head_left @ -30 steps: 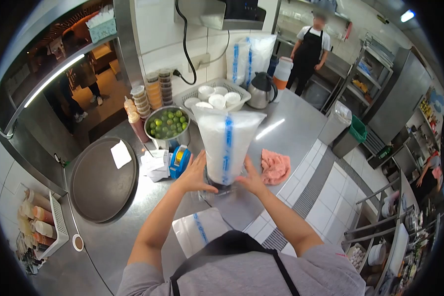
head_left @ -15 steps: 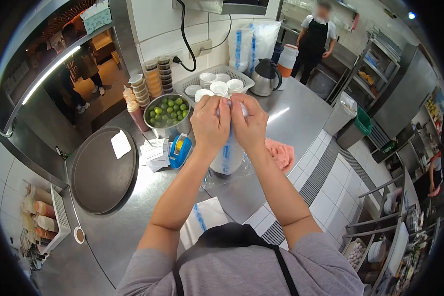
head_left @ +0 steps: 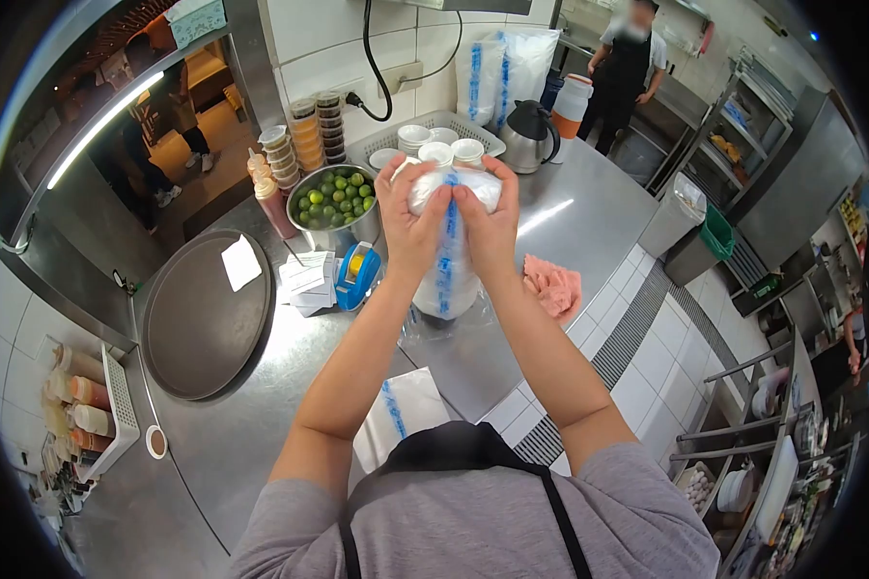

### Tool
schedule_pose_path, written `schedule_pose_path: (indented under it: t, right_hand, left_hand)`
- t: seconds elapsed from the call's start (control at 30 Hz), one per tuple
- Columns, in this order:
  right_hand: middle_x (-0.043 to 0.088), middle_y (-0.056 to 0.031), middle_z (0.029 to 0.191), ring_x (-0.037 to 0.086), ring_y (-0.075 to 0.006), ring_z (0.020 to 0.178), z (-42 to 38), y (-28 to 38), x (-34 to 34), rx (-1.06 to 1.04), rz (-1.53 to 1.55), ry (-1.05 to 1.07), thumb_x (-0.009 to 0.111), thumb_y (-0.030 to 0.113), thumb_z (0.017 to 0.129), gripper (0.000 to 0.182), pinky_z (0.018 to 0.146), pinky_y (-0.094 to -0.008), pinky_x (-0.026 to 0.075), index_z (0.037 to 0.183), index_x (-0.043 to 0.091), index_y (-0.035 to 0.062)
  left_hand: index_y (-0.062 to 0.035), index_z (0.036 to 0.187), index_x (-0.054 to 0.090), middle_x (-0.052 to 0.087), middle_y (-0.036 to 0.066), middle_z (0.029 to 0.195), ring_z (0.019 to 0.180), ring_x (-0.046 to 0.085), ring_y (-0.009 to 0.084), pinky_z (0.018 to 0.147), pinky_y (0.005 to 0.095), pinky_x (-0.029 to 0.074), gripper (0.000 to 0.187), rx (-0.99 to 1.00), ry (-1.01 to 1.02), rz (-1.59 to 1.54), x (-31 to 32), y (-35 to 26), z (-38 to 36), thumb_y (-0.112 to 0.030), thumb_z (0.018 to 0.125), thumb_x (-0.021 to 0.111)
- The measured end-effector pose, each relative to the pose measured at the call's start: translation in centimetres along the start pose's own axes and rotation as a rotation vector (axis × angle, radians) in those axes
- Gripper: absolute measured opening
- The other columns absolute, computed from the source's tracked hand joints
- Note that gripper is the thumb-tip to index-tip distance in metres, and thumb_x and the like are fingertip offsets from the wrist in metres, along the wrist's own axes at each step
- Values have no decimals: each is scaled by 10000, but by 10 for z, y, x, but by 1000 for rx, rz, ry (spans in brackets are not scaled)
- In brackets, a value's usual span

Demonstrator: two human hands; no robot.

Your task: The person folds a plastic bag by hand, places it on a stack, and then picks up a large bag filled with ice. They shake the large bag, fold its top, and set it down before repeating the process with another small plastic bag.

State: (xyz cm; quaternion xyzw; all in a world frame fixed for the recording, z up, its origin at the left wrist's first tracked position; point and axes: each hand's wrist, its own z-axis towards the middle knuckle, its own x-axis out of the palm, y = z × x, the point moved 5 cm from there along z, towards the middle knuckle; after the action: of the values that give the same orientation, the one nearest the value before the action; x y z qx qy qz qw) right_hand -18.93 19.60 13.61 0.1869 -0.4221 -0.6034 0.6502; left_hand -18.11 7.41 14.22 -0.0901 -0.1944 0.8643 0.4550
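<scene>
A white plastic bag with a blue printed stripe [head_left: 446,270] stands upright on the steel counter in front of me, its bunched top bulging between my hands. My left hand [head_left: 407,217] grips the top from the left, thumb pressed to the front. Mirroring it on the right, my right hand [head_left: 492,217] has its fingers curled over the top. What is inside the bag I cannot make out; its base looks dark. Clear plastic film [head_left: 412,328] lies around the base. Closer to me is a flat stack of white bags with blue print [head_left: 396,415].
Left of the bag are a blue tape dispenser [head_left: 359,280], paper slips [head_left: 304,280], a pot of green limes [head_left: 336,203] and a round brown tray [head_left: 203,328]. Behind it stand a basket of white cups [head_left: 381,140] and a steel jug [head_left: 528,140]. A pink cloth [head_left: 552,288] lies right.
My hands have spread slightly apart and opened from tight fists at the bag's top, and more of the white bulging top shows between them. The view has shifted a little.
</scene>
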Motion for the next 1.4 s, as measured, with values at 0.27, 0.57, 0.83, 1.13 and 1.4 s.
schedule_pose_path:
  t: [0.27, 0.57, 0.83, 1.13, 1.4]
  right_hand:
    - [532, -120, 1057, 526, -209, 951, -45, -57, -33, 118, -106, 227, 777, 354, 599, 778, 811, -319, 429, 1173, 387, 2]
    - [471, -189, 1193, 412, -359, 1129, -110, -74, -101, 6, -985, 682, 701, 293, 667, 623, 935, -426, 321, 1178, 463, 29]
    - [508, -162, 1128, 369, -363, 1142, -118, -43, -142, -361, -1427, 379, 564, 133, 743, 155, 906, -482, 304, 852, 654, 70]
    - [582, -99, 833, 556, -250, 777, -238, -55, -31, 40, -497, 1544, 604, 146, 726, 119, 686, -329, 444, 793, 599, 47]
    - [574, -103, 786, 554, -238, 737, -159, -16, -32, 407, -381, 957, 576, 175, 796, 164, 635, -297, 436, 851, 575, 20]
  left_hand:
    - [4, 1234, 283, 512, 155, 1115, 1008, 528, 266, 858, 329, 410, 1025, -526, 450, -546, 11, 57, -96, -423, 475, 823]
    - [-29, 1279, 309, 476, 158, 1129, 1041, 483, 322, 876, 362, 400, 881, -299, 843, 200, -58, 58, -157, -200, 559, 787]
    - [0, 987, 579, 593, 39, 789, 697, 542, 85, 628, 221, 439, 249, -931, 506, 14, -179, 42, -170, -59, 751, 631]
    - [-40, 898, 598, 590, 54, 735, 648, 560, 157, 623, 267, 459, 242, -809, 1311, -83, -153, -29, -184, -181, 717, 676]
    - [-43, 812, 669, 612, 107, 750, 663, 593, 212, 598, 286, 454, 91, -625, 901, 134, -148, -27, -124, -65, 734, 626]
